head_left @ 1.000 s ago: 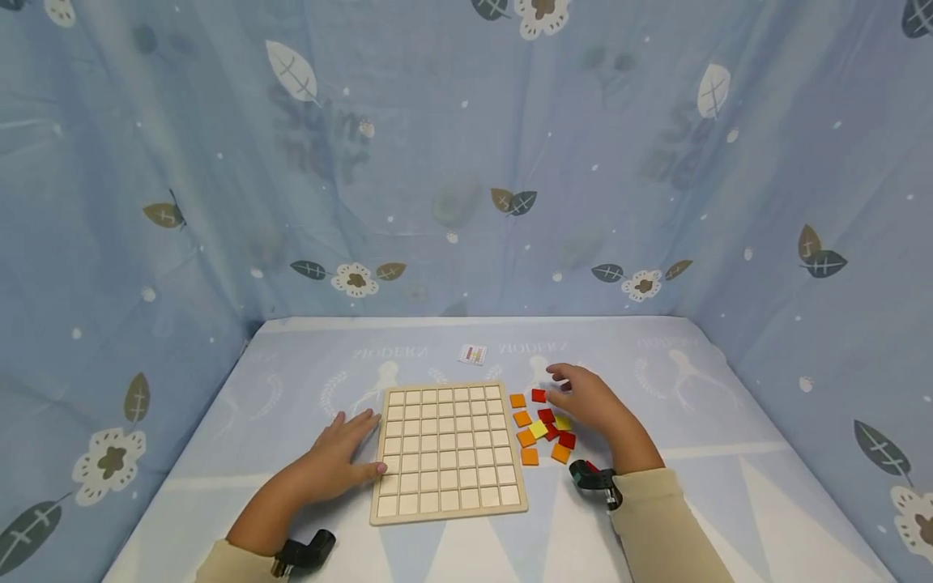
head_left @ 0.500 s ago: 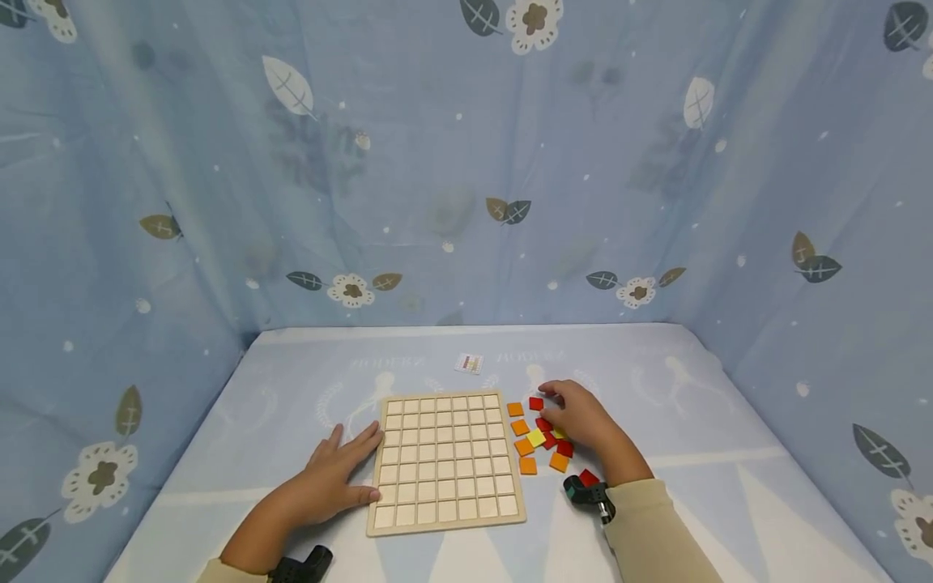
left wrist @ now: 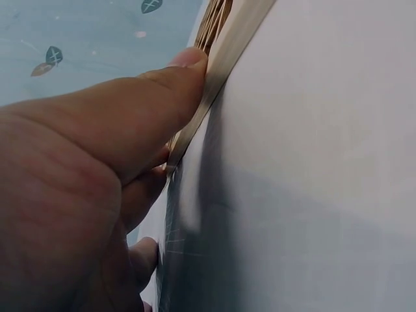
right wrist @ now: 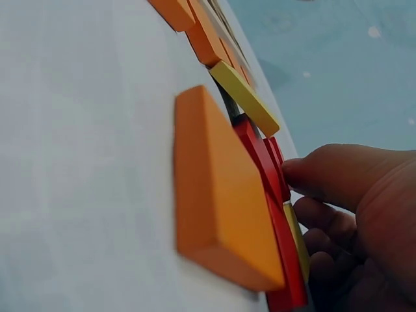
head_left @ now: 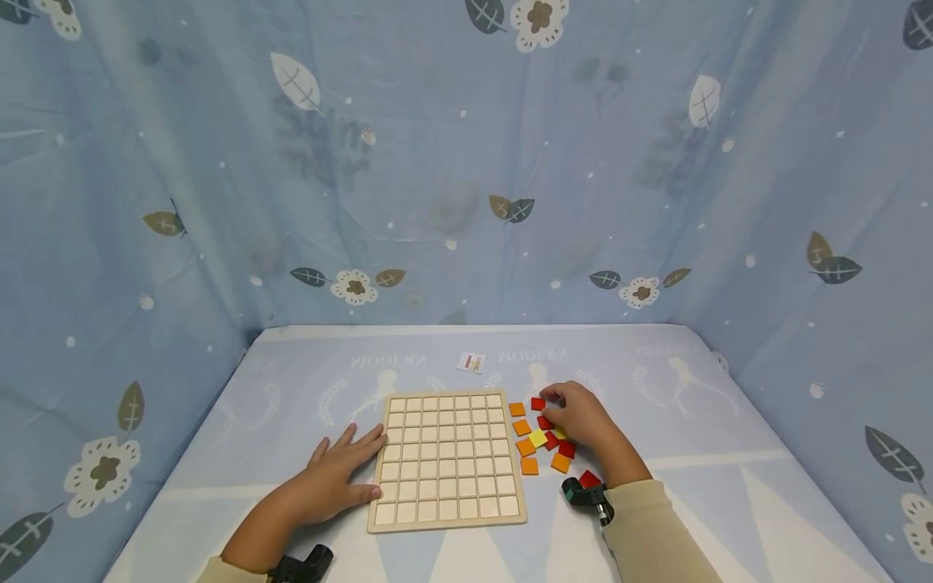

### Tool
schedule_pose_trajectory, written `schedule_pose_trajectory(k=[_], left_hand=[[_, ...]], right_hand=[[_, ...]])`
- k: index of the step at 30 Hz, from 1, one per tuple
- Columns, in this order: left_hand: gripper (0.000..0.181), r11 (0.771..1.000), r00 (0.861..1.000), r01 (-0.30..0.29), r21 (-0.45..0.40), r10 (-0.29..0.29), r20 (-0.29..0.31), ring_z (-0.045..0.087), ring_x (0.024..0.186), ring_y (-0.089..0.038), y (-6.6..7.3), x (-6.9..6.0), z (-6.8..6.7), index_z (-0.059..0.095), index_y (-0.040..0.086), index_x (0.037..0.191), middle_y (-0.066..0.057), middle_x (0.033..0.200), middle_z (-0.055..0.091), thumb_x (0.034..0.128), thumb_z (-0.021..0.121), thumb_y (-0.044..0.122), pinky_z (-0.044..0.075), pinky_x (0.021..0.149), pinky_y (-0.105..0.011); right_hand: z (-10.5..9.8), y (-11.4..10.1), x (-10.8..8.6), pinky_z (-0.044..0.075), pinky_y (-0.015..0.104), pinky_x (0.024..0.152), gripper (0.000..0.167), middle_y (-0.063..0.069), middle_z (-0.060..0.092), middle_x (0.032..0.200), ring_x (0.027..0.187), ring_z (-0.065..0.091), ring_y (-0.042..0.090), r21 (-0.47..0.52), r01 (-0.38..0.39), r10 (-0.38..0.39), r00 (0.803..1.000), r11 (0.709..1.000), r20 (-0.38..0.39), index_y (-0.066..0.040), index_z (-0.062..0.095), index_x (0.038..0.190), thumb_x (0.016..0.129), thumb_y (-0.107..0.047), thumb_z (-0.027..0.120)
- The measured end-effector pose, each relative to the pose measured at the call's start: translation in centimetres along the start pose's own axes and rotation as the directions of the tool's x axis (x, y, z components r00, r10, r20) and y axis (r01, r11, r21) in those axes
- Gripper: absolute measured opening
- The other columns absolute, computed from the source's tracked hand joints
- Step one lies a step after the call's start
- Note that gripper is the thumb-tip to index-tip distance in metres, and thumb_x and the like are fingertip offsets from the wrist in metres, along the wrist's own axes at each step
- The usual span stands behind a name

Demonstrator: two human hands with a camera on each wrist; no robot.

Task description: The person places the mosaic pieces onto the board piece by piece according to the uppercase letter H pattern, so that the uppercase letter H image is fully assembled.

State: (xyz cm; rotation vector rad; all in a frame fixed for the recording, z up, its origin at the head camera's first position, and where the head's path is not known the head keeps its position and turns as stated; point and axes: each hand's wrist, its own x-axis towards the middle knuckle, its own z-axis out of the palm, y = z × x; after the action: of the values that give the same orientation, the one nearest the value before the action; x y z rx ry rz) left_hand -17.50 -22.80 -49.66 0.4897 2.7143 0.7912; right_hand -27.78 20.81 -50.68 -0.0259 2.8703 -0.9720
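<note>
A pale wooden grid board (head_left: 446,526) lies in the middle of the table in the head view. My left hand (head_left: 331,482) rests at its left edge with spread fingers, the thumb touching the rim. In the left wrist view that thumb (left wrist: 172,91) lies against the board's side. Right of the board are loose square tiles. My right hand (head_left: 579,414) is over their far end, with thumb and index finger pinching a red tile (head_left: 538,403) at its edges. In the right wrist view, the thumb hides part of the contact behind an orange tile (right wrist: 227,195).
Several orange tiles (head_left: 529,466) line the board's right side. A yellow tile (head_left: 537,438) and several red tiles (head_left: 567,449) lie mixed beside them. One red tile sits by the right wrist camera (head_left: 583,492). A small printed card (head_left: 471,363) lies beyond the board.
My right hand has come down and its thumb and index finger have closed in on the far red tile. The left hand keeps its place at the board. The head view has shifted slightly.
</note>
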Motion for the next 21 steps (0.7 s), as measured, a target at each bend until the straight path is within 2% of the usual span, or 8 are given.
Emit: schedule_pose_trajectory(k=[3,7,11,21], left_hand=[[0.088,1.000,1.000,-0.001,-0.009,0.001,0.005,0.002,0.161,-0.047,-0.03,0.00,-0.01,0.040,0.021,0.163,0.001,0.174,0.025,0.0898,0.078,0.051,-0.008,0.122,-0.074],[0.088,1.000,1.000,-0.001,-0.022,0.001,0.010,0.001,0.161,-0.047,-0.03,0.01,-0.10,0.039,0.021,0.164,0.001,0.174,0.024,0.0900,0.077,0.051,-0.009,0.122,-0.074],[0.088,1.000,1.000,0.000,-0.027,0.001,0.013,0.001,0.161,-0.047,-0.01,0.00,-0.14,0.039,0.021,0.164,0.001,0.174,0.024,0.0900,0.077,0.051,-0.010,0.122,-0.074],[0.088,1.000,1.000,-0.009,-0.018,0.009,0.003,0.001,0.161,-0.048,-0.15,0.01,0.01,0.039,0.021,0.164,0.001,0.174,0.024,0.0899,0.077,0.051,-0.010,0.121,-0.075]], right_hand=[[-0.01,-0.24,0.02,0.057,0.045,0.095,0.027,0.007,0.065,0.121,0.101,0.058,0.026,0.019,-0.033,0.033,0.999,0.999,0.013,-0.018,0.075,0.126,0.099,-0.023,0.073],[-0.10,-0.51,0.06,0.058,0.046,0.096,0.024,0.007,0.068,0.121,0.102,0.061,0.026,0.045,-0.049,0.049,0.999,0.998,0.018,-0.016,0.075,0.123,0.099,-0.019,0.072],[-0.19,-0.82,-0.09,0.058,0.048,0.096,0.022,0.007,0.070,0.119,0.101,0.062,0.026,0.049,-0.048,0.048,0.999,0.998,0.009,-0.013,0.075,0.120,0.099,-0.018,0.072],[-0.11,-0.79,-0.31,0.056,0.039,0.081,0.011,0.002,0.067,0.099,0.087,0.059,0.021,0.052,-0.010,0.012,0.999,0.999,-0.036,-0.016,0.070,0.106,0.097,-0.017,0.076]])
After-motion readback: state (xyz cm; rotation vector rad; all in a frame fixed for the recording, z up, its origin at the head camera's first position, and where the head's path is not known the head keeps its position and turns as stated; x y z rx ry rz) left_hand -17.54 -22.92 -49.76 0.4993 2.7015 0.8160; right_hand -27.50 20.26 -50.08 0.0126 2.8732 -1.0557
